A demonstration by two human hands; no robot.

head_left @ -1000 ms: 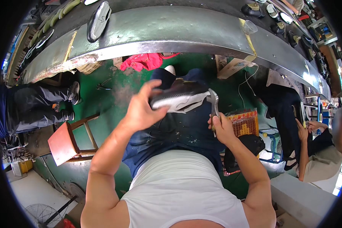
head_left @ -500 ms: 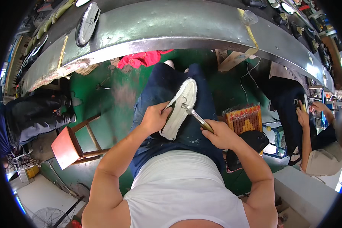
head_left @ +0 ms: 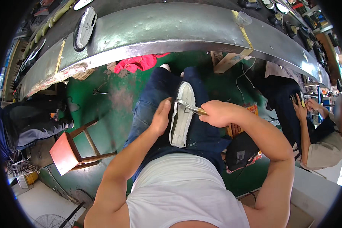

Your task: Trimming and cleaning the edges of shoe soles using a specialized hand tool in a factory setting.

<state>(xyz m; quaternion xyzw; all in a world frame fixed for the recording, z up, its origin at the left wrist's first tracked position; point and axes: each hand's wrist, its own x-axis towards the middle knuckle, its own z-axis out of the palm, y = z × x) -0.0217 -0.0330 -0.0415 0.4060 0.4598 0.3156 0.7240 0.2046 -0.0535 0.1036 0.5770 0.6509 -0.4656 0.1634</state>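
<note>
An unfinished shoe (head_left: 181, 127) lies lengthwise over my thighs, its whitish face up and its rim dark and stitched. My left hand (head_left: 162, 117) is against the shoe's left edge, fingers close together; their tips are partly hidden at the rim. From the right, my right hand (head_left: 221, 113) grips the handle of metal pliers (head_left: 190, 107). The pliers lie across the upper half of the shoe, with their head at its left rim near my left fingertips. A similar pale shoe (head_left: 86, 28) rests on the bench ahead.
A metal-covered bench (head_left: 148, 28) curves across the front, with a clear plastic cup (head_left: 244, 19) on it. A red-seated stool (head_left: 66, 152) stands left. On the right are a black bag (head_left: 241, 152) and a co-worker's hand (head_left: 301, 108). Red cloth (head_left: 138, 64) lies beneath the bench.
The shoe has turned more upright. The pliers have swung level, their head moving to the left rim. My right elbow has swung outward, and my left hand has shifted up along the edge.
</note>
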